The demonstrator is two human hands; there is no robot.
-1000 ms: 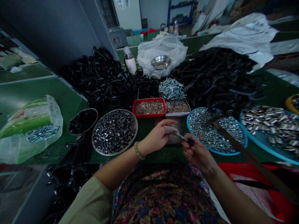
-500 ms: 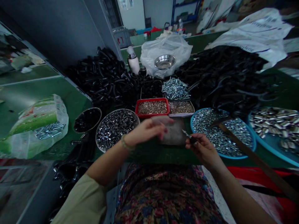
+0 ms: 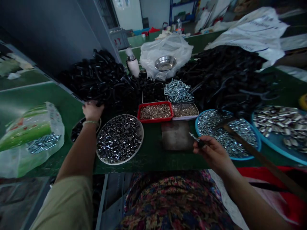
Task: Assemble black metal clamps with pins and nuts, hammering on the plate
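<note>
My left hand reaches to the near edge of a heap of black curved plastic parts, just above a round bowl of small black pieces. Its fingertips are hidden among the dark parts. Over the right end of a flat metal plate, my right hand pinches a small black part with a silvery screw-like end pointing up and left. Beside that hand stands a blue basin of small shiny metal pieces, with a hammer lying across it.
A round tray of shiny metal clips is left of the plate. Behind are a red tray of pins, a pile of screws and a thermos. Another blue basin holds metal sleeves; a plastic bag lies far left.
My left hand has moved from above the metal plate far left to the black parts. My right hand stays near the plate with the small black part. The view has shifted slightly.
</note>
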